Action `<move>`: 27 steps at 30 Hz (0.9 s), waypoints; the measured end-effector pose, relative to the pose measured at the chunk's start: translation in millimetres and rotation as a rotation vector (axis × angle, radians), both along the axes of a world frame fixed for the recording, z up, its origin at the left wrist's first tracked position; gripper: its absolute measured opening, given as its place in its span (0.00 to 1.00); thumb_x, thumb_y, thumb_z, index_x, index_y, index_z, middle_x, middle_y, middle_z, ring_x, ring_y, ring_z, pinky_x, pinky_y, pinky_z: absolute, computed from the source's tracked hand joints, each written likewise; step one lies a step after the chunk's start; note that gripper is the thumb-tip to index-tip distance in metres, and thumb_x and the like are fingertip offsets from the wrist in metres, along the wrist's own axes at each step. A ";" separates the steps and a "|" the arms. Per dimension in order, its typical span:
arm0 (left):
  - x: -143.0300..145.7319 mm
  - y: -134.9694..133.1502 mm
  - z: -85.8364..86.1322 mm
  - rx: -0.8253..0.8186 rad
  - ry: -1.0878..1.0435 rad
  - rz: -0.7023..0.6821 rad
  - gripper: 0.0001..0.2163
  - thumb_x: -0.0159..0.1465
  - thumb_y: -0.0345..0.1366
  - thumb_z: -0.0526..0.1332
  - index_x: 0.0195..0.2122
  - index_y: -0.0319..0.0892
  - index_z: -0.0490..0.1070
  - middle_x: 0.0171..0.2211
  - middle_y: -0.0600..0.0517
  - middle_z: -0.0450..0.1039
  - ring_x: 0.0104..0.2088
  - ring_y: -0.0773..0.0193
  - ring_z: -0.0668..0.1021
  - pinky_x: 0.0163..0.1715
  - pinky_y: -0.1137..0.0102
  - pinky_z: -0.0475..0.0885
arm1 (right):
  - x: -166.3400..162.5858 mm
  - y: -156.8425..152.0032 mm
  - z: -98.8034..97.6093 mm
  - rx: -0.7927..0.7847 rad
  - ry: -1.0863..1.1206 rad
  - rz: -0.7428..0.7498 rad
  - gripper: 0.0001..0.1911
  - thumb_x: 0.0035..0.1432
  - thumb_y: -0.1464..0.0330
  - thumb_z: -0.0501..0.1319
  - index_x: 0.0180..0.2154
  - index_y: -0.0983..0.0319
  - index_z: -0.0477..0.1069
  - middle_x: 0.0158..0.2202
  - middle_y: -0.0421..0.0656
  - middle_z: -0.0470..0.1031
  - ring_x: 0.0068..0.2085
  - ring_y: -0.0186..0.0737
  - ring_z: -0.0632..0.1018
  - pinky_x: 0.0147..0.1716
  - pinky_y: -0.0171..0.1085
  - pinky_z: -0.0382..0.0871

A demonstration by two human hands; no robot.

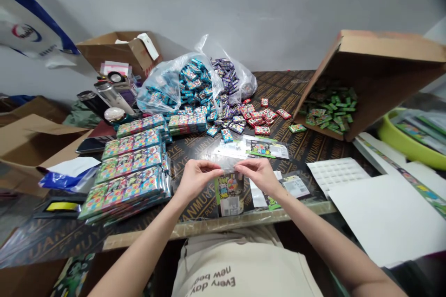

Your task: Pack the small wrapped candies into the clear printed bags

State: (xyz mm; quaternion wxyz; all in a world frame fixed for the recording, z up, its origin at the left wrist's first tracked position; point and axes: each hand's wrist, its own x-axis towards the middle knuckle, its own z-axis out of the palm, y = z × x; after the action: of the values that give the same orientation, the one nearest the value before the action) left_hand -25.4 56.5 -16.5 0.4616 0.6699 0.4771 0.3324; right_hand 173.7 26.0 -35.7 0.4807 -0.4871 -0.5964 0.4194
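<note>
So, my left hand (195, 177): thumb and fingertips pinching the clear upper end of a printed packet (230, 190).
My right hand (262, 176): pinching that same clear end, slightly apart from the left.
Printed packet: between my hands and below them, over the near part of the table (324, 149); whether its lower end touches the surface, I cannot tell.
Flat packets (296, 186): some beside my right wrist, partly covered by it, others just beyond my hands.
Stacked packs (132, 167): in rows to my left.
Red pieces (256, 115): strewn beyond my hands, near purple pieces (228, 76) and blue pieces (195, 76), many in clear bags (167, 72).
Green pieces (334, 111): mostly inside the tilted cardboard box (379, 74), to my right.
</note>
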 end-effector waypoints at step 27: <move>-0.5 -30.0 -16.1 0.660 0.204 -0.137 0.05 0.58 0.31 0.59 0.32 0.40 0.74 0.36 0.46 0.75 0.34 0.65 0.77 0.34 0.71 0.72 | 6.2 -28.3 -25.0 0.303 -0.124 0.028 0.12 0.54 0.69 0.60 0.42 0.56 0.72 0.47 0.44 0.73 0.48 0.42 0.73 0.49 0.42 0.65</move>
State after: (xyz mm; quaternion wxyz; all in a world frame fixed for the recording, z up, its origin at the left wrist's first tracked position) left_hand -26.0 26.6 -32.6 0.1915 0.8433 0.3416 0.3682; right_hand 179.9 -2.3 -60.7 0.5050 -0.4254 -0.6883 0.3005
